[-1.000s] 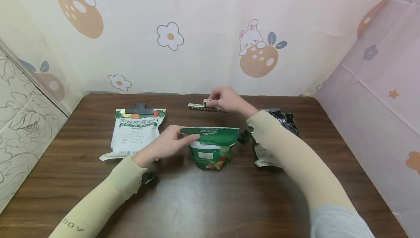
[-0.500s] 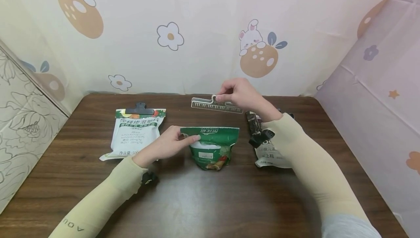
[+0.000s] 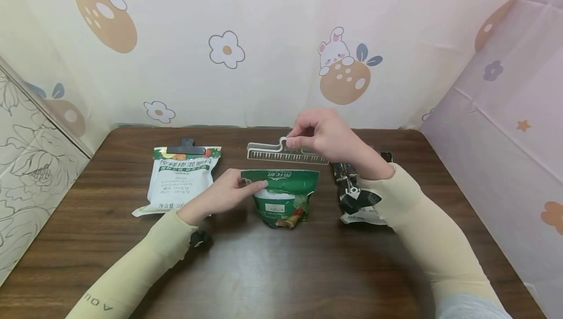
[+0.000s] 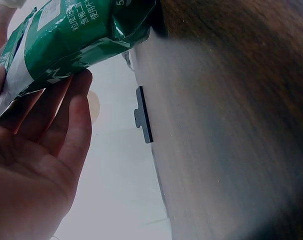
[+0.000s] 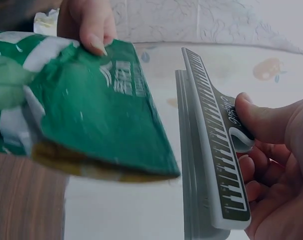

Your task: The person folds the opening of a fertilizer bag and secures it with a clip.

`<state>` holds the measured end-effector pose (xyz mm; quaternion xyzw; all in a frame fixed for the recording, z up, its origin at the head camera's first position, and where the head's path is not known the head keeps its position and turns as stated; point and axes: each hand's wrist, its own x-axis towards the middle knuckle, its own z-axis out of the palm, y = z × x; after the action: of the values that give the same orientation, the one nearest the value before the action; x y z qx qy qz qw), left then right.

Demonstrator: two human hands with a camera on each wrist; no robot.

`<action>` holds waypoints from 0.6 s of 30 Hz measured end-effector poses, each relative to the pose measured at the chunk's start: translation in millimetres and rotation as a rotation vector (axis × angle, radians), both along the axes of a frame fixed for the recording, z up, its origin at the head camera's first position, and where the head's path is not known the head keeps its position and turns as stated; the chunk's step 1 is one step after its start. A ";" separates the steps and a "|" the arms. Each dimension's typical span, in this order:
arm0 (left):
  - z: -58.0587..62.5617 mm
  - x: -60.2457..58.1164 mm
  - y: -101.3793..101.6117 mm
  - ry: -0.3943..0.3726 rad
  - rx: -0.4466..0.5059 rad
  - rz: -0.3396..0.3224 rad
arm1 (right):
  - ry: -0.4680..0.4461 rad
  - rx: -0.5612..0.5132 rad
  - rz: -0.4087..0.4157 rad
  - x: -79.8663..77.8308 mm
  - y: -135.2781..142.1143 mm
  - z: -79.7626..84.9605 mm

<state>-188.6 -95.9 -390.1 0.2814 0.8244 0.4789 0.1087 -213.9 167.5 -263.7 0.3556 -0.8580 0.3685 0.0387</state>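
Observation:
A green printed bag (image 3: 280, 205) stands at mid table, its top folded over into a flat flap. My left hand (image 3: 226, 193) pinches the left end of that flap, thumb in front and fingers behind. Just beyond the bag, my right hand (image 3: 327, 133) grips a long bag clip (image 3: 286, 154) with a piano-key pattern by its handle. In the right wrist view the clip's two bars (image 5: 211, 145) stand apart, facing the flap's top edge (image 5: 151, 107) with a gap between. The fingers behind the flap show in the left wrist view (image 4: 66, 115).
To the left lies a white bag (image 3: 178, 182) with a dark clip (image 3: 186, 148) across its top. A black-and-white bag (image 3: 362, 215) lies at the right, partly hidden by the right forearm. In the left wrist view a black clip (image 4: 143, 115) shows by the table's edge.
The right hand has lifted the piano-key clip, drawn back and turned, and now brings it lower toward the green bag's top. The left hand keeps its hold on the flap.

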 end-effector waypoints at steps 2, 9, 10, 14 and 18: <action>-0.5 -0.3 0.1 -0.008 0.012 -0.006 | 0.005 0.028 0.015 3.8 -3.4 0.2; -0.3 -0.7 0.8 -0.023 0.028 -0.015 | 0.008 0.094 0.032 12.5 -11.6 -2.7; -0.2 -0.8 1.0 -0.023 0.029 -0.015 | 0.010 0.103 0.035 13.1 -12.3 -4.0; -0.2 -0.8 1.8 -0.029 0.037 -0.013 | 0.009 0.146 0.044 14.6 -15.0 -10.9; -1.4 -0.5 2.8 -0.052 0.047 -0.020 | 0.001 0.178 0.034 15.6 -16.4 -17.0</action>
<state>-189.1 -93.1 -391.5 0.2795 0.8068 0.5044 0.1282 -198.3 151.1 -280.7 0.3723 -0.8812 0.2913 0.0011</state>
